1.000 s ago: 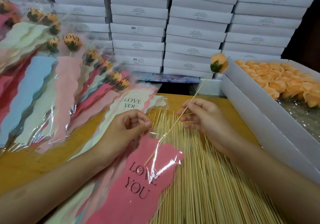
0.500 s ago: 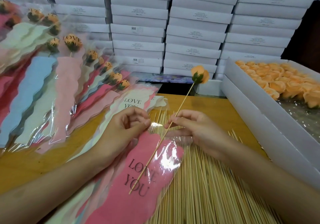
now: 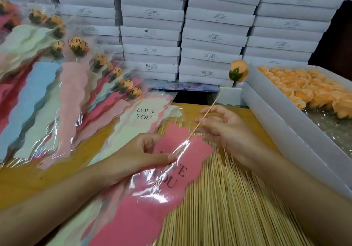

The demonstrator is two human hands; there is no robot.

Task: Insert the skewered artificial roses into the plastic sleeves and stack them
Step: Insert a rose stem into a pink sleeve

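Insertion step, part done. Stacked white cardboard boxes (image 3: 152, 32) behind read "SGS"; smaller print is illegible. Pink-backed clear plastic sleeve (image 3: 152, 200), printed "LOVE YOU", lies over the loose bamboo skewers (image 3: 228, 198); my left hand (image 3: 141, 156) pinches its mouth. My right hand (image 3: 224, 129) pinches the thin wooden skewer (image 3: 209, 107), its lower end inside the sleeve, the peach fabric rose (image 3: 239, 70) well above. Next, I judge: push down until the bloom seats, then stack.

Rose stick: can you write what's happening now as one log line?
step: sleeving | left hand: holds pink sleeve | right hand: pinches skewer | rose: outside sleeve
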